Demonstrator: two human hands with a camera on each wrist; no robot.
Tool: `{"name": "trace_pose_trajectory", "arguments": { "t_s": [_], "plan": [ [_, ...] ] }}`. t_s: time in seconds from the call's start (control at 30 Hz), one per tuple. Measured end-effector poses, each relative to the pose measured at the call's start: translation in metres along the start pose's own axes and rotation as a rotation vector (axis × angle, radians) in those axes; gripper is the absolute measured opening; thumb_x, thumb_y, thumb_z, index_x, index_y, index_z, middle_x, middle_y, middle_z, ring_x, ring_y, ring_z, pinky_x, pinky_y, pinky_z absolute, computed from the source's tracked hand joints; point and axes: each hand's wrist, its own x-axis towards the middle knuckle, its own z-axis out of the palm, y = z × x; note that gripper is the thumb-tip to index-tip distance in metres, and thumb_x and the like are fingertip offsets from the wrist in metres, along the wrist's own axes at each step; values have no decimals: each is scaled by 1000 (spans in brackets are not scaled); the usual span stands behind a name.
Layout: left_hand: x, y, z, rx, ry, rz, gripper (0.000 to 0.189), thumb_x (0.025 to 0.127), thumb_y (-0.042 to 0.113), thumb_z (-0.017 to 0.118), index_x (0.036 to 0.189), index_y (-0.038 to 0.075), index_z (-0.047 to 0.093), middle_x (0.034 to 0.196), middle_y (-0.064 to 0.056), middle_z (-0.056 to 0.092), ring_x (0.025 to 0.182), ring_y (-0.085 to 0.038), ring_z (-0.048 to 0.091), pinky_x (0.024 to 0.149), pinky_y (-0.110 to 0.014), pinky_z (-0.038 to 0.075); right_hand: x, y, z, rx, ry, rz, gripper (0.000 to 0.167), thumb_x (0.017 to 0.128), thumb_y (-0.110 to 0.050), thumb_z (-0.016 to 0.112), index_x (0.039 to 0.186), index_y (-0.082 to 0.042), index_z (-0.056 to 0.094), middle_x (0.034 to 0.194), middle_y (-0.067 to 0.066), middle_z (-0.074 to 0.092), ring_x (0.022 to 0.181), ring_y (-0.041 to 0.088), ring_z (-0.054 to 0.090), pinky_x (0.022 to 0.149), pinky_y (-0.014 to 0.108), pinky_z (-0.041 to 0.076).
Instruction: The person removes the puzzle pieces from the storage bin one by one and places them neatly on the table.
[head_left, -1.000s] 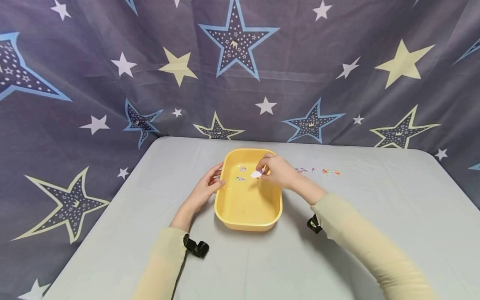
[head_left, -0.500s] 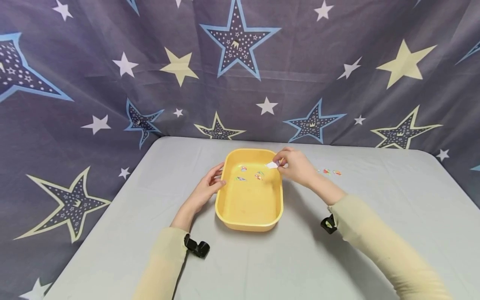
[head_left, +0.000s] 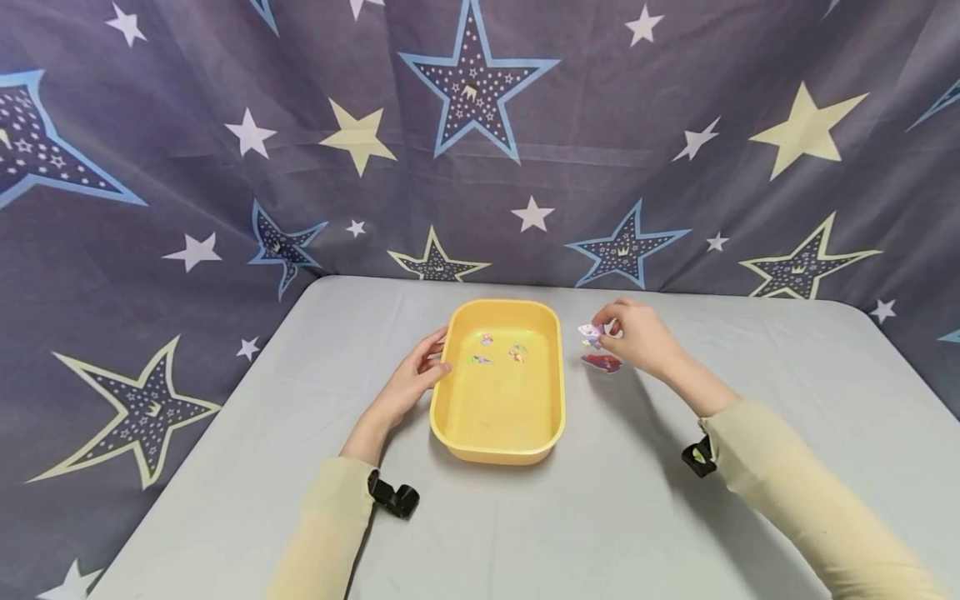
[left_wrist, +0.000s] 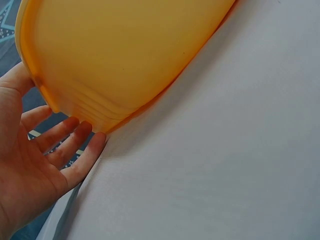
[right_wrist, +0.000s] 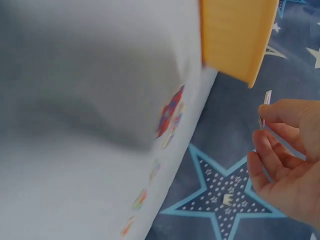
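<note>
My left hand (head_left: pixel 411 379) holds the left side of a yellow plastic tub (head_left: pixel 498 408). Its thumb lies at the rim and its fingertips touch the outer wall, as the left wrist view shows. To the right of the tub, my right hand (head_left: pixel 637 335) pinches a small pale sticker (head_left: pixel 590 331) between thumb and fingertips, raised off the table. In the right wrist view this sticker (right_wrist: pixel 267 97) is seen nearly edge-on. Several small coloured stickers (head_left: pixel 482 360) lie on the tub floor. A red sticker (head_left: pixel 602 362) lies on the table near the right hand.
A grey-white cloth covers the table (head_left: pixel 600 500). In the right wrist view, several more colourful stickers (right_wrist: pixel 139 200) lie in a row, partly hidden by the hand in the head view. A dark star-patterned curtain (head_left: pixel 465 192) hangs behind the table.
My right hand has moved from over the tub to its right, still pinching a sticker. Stickers on the tub floor that it covered now show. My left hand and the tub stay put.
</note>
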Motion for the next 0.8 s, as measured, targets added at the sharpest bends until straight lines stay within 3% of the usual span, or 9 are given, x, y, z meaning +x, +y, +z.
{"name": "trace_pose_trajectory", "arguments": {
  "t_s": [0.2,0.43,0.5,0.63,0.8],
  "plan": [
    [-1,0,0,-3,-6,0,61,87,18,55,142,27,30,134,-11,41,111,-26,49,82,-31,49,-8,15,1,-20,4,10,19,72,-3,64,91,1,67,88,15,59,74,24,59,66,35,48],
    [-13,28,3,1,-29,-19,61,89,12,53,144,17,26,136,-17,38,115,-30,46,84,-32,48,-16,35,2,-47,-15,56,20,71,-5,64,90,1,67,87,15,59,76,26,59,66,36,47],
    [-14,30,3,5,-29,-17,61,89,12,52,144,16,27,136,-17,38,115,-30,46,83,-30,48,-18,40,2,-51,-21,66,21,71,-5,64,90,0,67,86,15,59,76,27,59,66,37,47],
    [-13,29,3,-13,-27,-15,62,88,11,52,144,15,26,136,-18,38,115,-30,46,81,-27,48,-22,48,1,-69,-34,78,20,71,-5,65,91,0,67,86,15,59,76,26,58,66,38,47],
    [-5,12,0,-27,-19,-21,62,88,13,54,144,20,27,137,-16,38,115,-29,46,82,-29,48,-25,52,0,-81,-63,93,20,72,-5,65,92,0,68,84,15,59,74,25,57,65,38,47]
  ]
}}
